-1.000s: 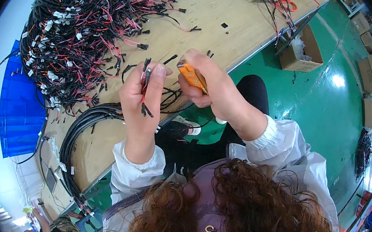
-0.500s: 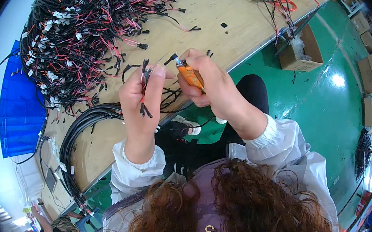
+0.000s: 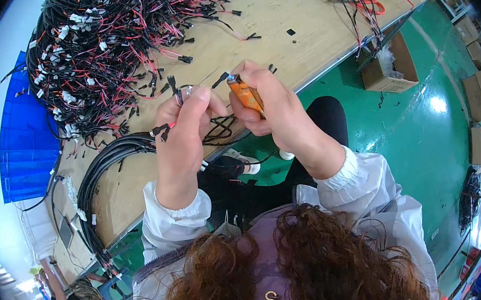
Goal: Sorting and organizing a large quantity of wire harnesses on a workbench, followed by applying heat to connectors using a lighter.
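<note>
Black-tipped wires point(image 3: 172, 84) in left hand point(image 3: 187, 124), one tip point(image 3: 220, 81) beside orange lighter point(image 3: 248, 97) in right hand point(image 3: 269, 97).

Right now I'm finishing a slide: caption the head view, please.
Left hand holding wires, right hand an orange lighter, near heaped black cables on a pale table.

No words or numbers can be read: the white tags point(image 3: 68, 98) on the cable heap point(image 3: 104, 27), the pale pattern on the orange lighter point(image 3: 248, 97) and marks on the cardboard box point(image 3: 397, 85) are too small.
</note>
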Motion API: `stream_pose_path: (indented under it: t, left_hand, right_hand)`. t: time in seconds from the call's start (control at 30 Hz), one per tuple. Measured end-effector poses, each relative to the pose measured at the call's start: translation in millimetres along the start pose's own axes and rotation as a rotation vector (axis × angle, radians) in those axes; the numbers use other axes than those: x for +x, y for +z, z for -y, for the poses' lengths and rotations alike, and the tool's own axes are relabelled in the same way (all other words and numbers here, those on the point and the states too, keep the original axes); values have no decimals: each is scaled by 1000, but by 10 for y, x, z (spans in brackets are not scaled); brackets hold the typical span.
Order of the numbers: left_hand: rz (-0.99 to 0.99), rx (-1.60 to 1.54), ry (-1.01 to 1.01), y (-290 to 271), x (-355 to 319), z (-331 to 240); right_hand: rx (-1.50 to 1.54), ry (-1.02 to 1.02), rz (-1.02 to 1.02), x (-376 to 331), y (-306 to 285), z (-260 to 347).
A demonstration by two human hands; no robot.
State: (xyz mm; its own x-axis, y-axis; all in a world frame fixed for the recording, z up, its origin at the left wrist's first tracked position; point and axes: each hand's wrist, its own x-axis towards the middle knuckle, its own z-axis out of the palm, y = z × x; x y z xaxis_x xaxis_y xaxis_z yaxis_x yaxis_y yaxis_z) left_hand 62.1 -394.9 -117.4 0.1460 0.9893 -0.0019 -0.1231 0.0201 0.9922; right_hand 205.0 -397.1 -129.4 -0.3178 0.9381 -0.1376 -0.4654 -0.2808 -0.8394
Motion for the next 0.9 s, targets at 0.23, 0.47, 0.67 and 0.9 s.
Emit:
stream_pose_path:
  t: [0.23,0.47,0.67,0.9]
  left_hand:
    - [8,16,3,8,1,-20]
    - [-4,106,61,19,14,12]
    - [-10,174,144,4,27,39]
    - [-12,179,167,15,17,46]
  right_hand:
    - [-20,-5,-14,-28,45,21]
    - [-27,-9,0,-31,3,33]
    - [-19,-6,4,-17,-3,28]
    - [-74,5,37,-10,-38,-8]
